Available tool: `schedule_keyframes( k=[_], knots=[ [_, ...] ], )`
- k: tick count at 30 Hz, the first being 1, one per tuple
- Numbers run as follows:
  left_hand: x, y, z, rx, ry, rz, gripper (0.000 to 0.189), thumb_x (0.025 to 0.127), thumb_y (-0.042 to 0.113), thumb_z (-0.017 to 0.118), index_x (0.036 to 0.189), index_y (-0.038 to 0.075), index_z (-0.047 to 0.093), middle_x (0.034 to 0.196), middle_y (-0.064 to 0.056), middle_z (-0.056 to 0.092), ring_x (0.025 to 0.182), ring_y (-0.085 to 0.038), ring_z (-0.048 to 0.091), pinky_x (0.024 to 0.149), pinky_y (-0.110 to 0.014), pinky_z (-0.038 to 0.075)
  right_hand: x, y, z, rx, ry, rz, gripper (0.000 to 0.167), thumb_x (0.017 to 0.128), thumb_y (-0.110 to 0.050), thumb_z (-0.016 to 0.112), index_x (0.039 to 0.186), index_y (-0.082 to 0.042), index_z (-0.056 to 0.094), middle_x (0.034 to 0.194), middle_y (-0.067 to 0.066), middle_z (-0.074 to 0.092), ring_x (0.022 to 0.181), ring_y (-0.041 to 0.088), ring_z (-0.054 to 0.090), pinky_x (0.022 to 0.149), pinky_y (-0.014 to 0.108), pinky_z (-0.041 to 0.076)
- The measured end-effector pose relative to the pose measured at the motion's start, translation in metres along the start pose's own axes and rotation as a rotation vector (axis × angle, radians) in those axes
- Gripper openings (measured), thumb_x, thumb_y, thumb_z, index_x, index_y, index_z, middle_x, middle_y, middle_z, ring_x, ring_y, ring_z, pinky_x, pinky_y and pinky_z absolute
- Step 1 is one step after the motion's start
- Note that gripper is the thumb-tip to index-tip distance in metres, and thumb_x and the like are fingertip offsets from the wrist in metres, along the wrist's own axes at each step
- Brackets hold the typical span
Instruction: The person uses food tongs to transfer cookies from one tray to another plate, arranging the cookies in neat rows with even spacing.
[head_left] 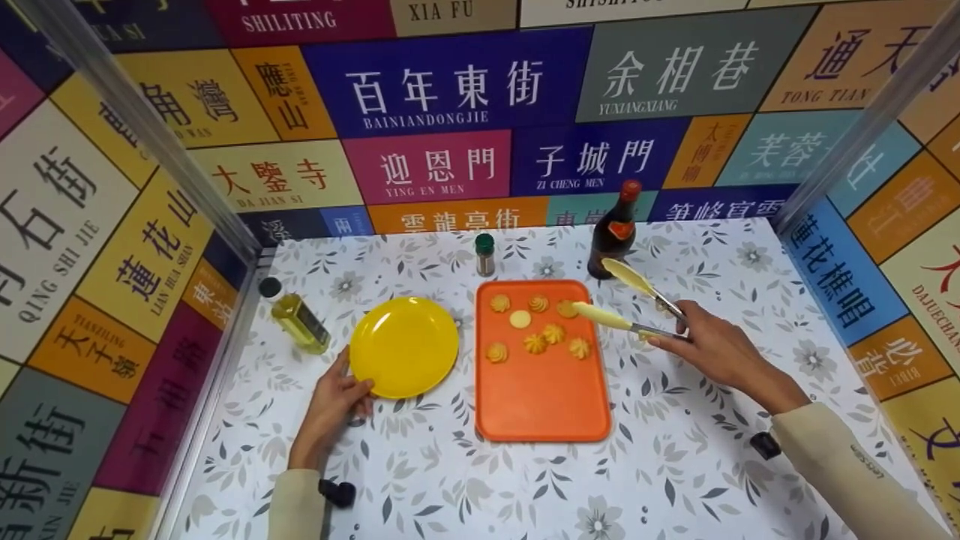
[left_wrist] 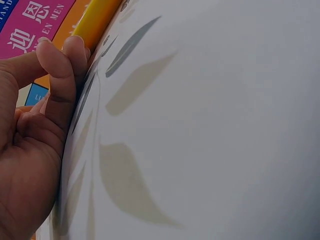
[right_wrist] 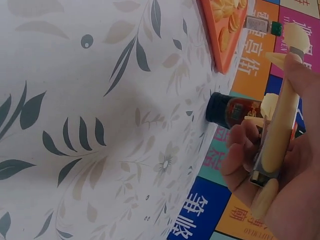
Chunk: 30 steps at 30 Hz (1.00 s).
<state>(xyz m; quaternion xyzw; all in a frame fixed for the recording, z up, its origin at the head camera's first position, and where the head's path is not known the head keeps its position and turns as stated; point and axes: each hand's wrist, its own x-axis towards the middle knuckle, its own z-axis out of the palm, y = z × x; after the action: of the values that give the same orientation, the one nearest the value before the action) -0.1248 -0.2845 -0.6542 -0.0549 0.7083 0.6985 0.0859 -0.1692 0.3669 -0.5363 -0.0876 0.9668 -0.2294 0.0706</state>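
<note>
My right hand [head_left: 718,346] grips a pair of tongs [head_left: 606,316] with pale yellow tips, which stand spread apart. The lower tip is over or beside a cookie at the upper right of an orange tray [head_left: 540,405]; contact cannot be told. Several swirled cookies [head_left: 535,343] lie on the tray, along with a flat round pale one [head_left: 520,319]. At the lower left rim of a yellow plate [head_left: 405,346], my left hand [head_left: 335,397] holds the edge, thumb at the rim. The left wrist view shows its curled fingers [left_wrist: 57,65] against the plate's edge.
A bottle of yellow oil [head_left: 300,322] stands left of the plate. Behind the tray are a small green-capped jar [head_left: 485,256] and a dark red-capped bottle [head_left: 613,236], close to the upper tong tip. Printed walls border the patterned tabletop [head_left: 675,465].
</note>
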Motion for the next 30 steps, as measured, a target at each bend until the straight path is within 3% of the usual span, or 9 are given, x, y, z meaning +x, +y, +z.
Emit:
schedule_keyframes(
  k=[4, 10, 15, 20, 26, 30],
  knots=[
    [0.000, -0.001, 0.000, -0.006, 0.003, -0.007, 0.090, 0.107, 0.009, 0.073, 0.178, 0.016, 0.019, 0.083, -0.027, 0.072, 0.055, -0.022, 0.062, 0.052, -0.028, 0.055, 0.000, -0.001, -0.001, -0.010, -0.015, -0.007, 0.083, 0.100, -0.074, 0.066, 0.141, -0.004, 0.050, 0.101, 0.011, 0.061, 0.067, 0.022, 0.053, 0.057, 0.036, 0.042],
    [0.002, 0.002, 0.000, 0.000, 0.000, -0.012, 0.091, 0.107, 0.013, 0.075, 0.178, 0.019, 0.020, 0.083, -0.025, 0.072, 0.055, -0.021, 0.061, 0.053, -0.027, 0.055, 0.002, -0.001, -0.005, -0.020, 0.032, -0.052, 0.081, 0.095, -0.072, 0.075, 0.140, -0.007, 0.056, 0.104, 0.008, 0.063, 0.069, 0.021, 0.052, 0.057, 0.035, 0.042],
    [0.003, 0.003, -0.001, 0.026, -0.020, 0.019, 0.090, 0.108, 0.012, 0.073, 0.178, 0.016, 0.018, 0.085, -0.028, 0.073, 0.055, -0.021, 0.063, 0.053, -0.027, 0.056, 0.002, -0.002, -0.009, -0.042, 0.056, -0.065, 0.075, 0.095, -0.068, 0.077, 0.133, -0.007, 0.057, 0.102, 0.010, 0.063, 0.069, 0.022, 0.050, 0.058, 0.036, 0.039],
    [0.003, 0.001, -0.003, 0.030, -0.034, 0.039, 0.089, 0.108, 0.011, 0.072, 0.178, 0.015, 0.017, 0.086, -0.031, 0.072, 0.055, -0.021, 0.064, 0.052, -0.027, 0.056, 0.003, -0.003, -0.011, -0.068, 0.044, -0.073, 0.077, 0.094, -0.068, 0.078, 0.135, -0.006, 0.059, 0.106, 0.012, 0.067, 0.071, 0.021, 0.052, 0.060, 0.037, 0.041],
    [0.001, 0.001, -0.003, 0.012, -0.038, 0.032, 0.088, 0.108, 0.011, 0.072, 0.178, 0.017, 0.019, 0.085, -0.031, 0.072, 0.055, -0.022, 0.064, 0.051, -0.028, 0.056, 0.006, -0.004, -0.013, -0.111, 0.056, -0.129, 0.063, 0.094, -0.066, 0.080, 0.120, -0.010, 0.067, 0.097, 0.006, 0.068, 0.068, 0.018, 0.053, 0.056, 0.035, 0.041],
    [0.000, 0.000, -0.003, 0.011, -0.042, 0.024, 0.089, 0.108, 0.011, 0.072, 0.178, 0.017, 0.018, 0.084, -0.031, 0.071, 0.055, -0.022, 0.064, 0.052, -0.028, 0.056, 0.007, -0.003, -0.013, -0.124, 0.062, -0.155, 0.057, 0.095, -0.062, 0.081, 0.120, -0.012, 0.070, 0.093, 0.002, 0.069, 0.067, 0.016, 0.052, 0.056, 0.034, 0.041]
  ],
)
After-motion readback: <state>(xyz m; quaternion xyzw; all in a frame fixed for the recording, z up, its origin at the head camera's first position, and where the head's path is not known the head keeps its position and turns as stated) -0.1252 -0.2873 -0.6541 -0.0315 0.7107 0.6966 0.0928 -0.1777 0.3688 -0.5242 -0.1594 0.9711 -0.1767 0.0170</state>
